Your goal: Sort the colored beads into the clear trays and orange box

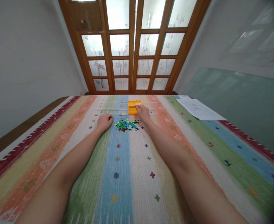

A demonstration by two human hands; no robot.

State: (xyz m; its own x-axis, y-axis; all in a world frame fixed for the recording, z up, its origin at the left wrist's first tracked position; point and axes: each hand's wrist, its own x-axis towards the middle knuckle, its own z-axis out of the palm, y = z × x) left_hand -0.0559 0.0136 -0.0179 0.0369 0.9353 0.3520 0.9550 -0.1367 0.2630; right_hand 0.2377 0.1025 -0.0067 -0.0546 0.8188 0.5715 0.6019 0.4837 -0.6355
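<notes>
Doors: wooden double doors (134, 46) at the far end, shut, with frosted panes bearing a plant pattern.
Light: daylight glows through the panes, brightest at the top.
Walls: plain white left wall (22, 62); pale right wall (232, 37).
Glass: a greenish sheet (239, 96) along the right wall.
Table: covered by a striped cloth (118, 174) in green, blue, orange and red, dotted with small crosses and stars.
Left edge: a brown wooden strip (22, 127); floor or frame, unclear.
</notes>
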